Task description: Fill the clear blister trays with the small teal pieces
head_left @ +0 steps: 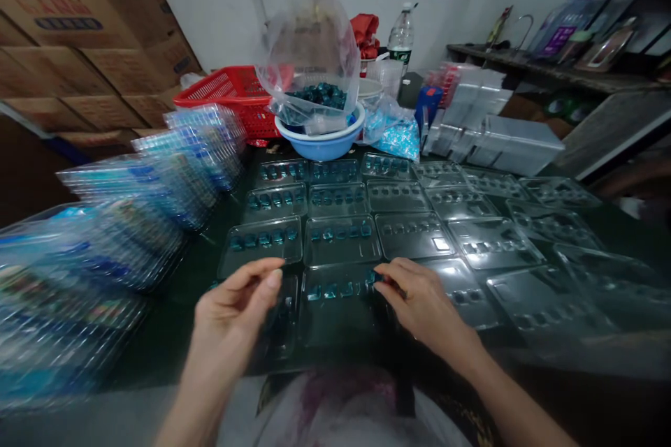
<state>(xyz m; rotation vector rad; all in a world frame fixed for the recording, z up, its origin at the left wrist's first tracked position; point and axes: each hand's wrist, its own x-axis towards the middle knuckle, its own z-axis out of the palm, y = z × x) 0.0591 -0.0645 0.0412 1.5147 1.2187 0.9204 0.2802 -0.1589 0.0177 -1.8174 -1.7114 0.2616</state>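
Note:
Several clear plastic blister trays lie in rows on a dark table (pixel 172 307). The nearest middle tray (pixel 340 300) holds small blue pieces in its pockets. My right hand (pixel 419 300) rests at that tray's right edge, fingers pinched on a small dark piece by the last pocket. My left hand (pixel 235 307) hovers over the tray to the left (pixel 280 321), thumb and fingers drawn together; whether anything sits between them is not visible. Trays further left and back carry blue pieces, while those on the right (pixel 493 244) look unfilled.
A blue bowl (pixel 322 143) with a clear bag of blue pieces (pixel 314 84) stands at the back. A red basket (pixel 231 94) is behind left. Stacks of filled trays (pixel 131 216) run along the left. Clear boxes (pixel 503 140) and a water bottle (pixel 401 35) sit back right.

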